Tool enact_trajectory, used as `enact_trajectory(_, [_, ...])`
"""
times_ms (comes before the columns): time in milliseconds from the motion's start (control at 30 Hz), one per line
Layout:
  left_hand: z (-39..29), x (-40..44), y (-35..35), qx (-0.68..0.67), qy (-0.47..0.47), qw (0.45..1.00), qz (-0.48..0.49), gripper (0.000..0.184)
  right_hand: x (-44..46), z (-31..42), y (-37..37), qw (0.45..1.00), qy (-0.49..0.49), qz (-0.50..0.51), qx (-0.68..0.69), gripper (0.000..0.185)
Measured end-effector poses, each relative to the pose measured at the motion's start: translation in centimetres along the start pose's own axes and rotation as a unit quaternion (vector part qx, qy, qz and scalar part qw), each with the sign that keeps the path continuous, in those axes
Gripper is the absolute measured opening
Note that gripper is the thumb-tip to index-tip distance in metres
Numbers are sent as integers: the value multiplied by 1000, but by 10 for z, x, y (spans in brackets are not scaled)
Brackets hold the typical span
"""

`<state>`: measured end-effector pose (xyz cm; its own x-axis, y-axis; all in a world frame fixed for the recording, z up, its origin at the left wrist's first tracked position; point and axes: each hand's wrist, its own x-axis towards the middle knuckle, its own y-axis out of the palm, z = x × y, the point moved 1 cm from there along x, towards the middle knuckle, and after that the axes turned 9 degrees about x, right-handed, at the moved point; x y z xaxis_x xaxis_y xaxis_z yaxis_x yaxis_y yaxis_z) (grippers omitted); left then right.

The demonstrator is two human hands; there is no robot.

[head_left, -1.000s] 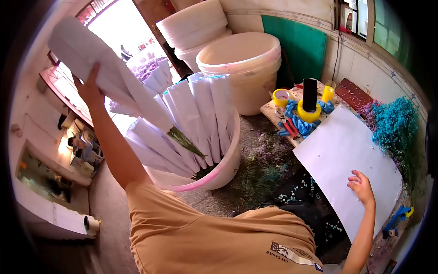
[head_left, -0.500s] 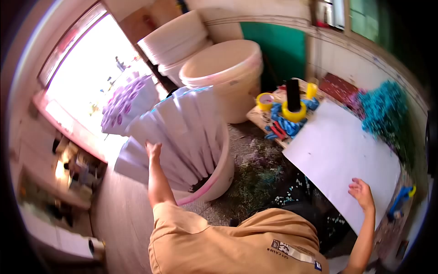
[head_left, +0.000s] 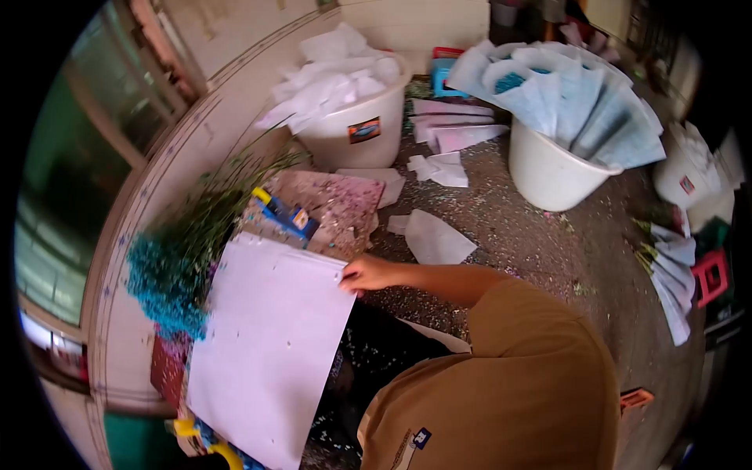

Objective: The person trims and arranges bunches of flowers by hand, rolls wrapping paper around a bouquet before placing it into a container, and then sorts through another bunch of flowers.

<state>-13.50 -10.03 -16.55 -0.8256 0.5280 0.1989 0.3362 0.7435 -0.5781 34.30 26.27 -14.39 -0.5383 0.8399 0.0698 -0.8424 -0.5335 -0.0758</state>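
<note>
White paper (head_left: 262, 333), corner in right hand (head_left: 370, 274) — several sheets, apparently.

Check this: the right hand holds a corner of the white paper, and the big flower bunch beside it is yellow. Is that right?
Wrong colour: the head view shows the flower bunch is blue. The right hand does hold a corner of the white paper.

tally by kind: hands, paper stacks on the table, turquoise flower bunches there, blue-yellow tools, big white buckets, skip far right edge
Bare right hand: 1
Flat white paper stack: 1
Turquoise flower bunch: 1
Blue-and-yellow handheld tool: 1
Large white plastic buckets: 2
Total: 6
</note>
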Motion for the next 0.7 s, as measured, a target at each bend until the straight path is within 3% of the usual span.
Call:
enact_trajectory(100, [-74, 10, 96, -18, 93, 978, 187, 21, -56, -61, -112, 982, 74, -159, -69, 32])
enact_trajectory(133, [-132, -12, 115, -56, 157, 960, 224, 18, -85, -72, -149, 962, 127, -228, -82, 34])
enact_trajectory(167, [-160, -18, 133, -64, 186, 944, 264, 18, -118, -73, -177, 936, 166, -309, -3, 32])
enact_trajectory(233, [-199, -25, 163, -119, 212, 915, 321, 16, -175, -97, -240, 883, 183, -414, -119, 29])
enact_trajectory(300, [-231, -33, 183, -138, 207, 905, 346, 16, -230, -125, -299, 804, 288, -521, -1, 24])
enact_trajectory(333, [-241, -34, 192, -140, 202, 894, 374, 15, -259, -127, -327, 814, 290, -501, 52, 22])
enact_trajectory(367, [-248, -36, 200, -140, 195, 884, 400, 15, -273, -102, -336, 787, 319, -528, -28, 22])
enact_trajectory(400, [-253, -37, 207, -137, 193, 886, 398, 15, -301, -160, -402, 776, 308, -544, -81, 24])
enact_trajectory(433, [-256, -37, 214, -109, 193, 879, 422, 16, -307, -135, -419, 754, 308, -525, -247, 32])
enact_trajectory(467, [-260, -37, 221, -80, 192, 871, 446, 16, -313, -108, -435, 690, 311, -508, -411, 42])
enact_trajectory(533, [-267, -37, 233, -62, 193, 870, 449, 17, -309, -89, -529, 644, 347, -457, -507, 50])
enact_trajectory(567, [-266, -36, 237, -48, 192, 864, 462, 17, -305, -58, -538, 621, 242, -535, -519, 53])
enact_trajectory(600, [-266, -36, 243, -34, 189, 860, 473, 17, -288, -30, -555, 603, 218, -558, -527, 63])
enact_trajectory(700, [-266, -39, 255, -24, 172, 868, 465, 16, -231, 69, -593, 609, 231, -530, -542, 80])
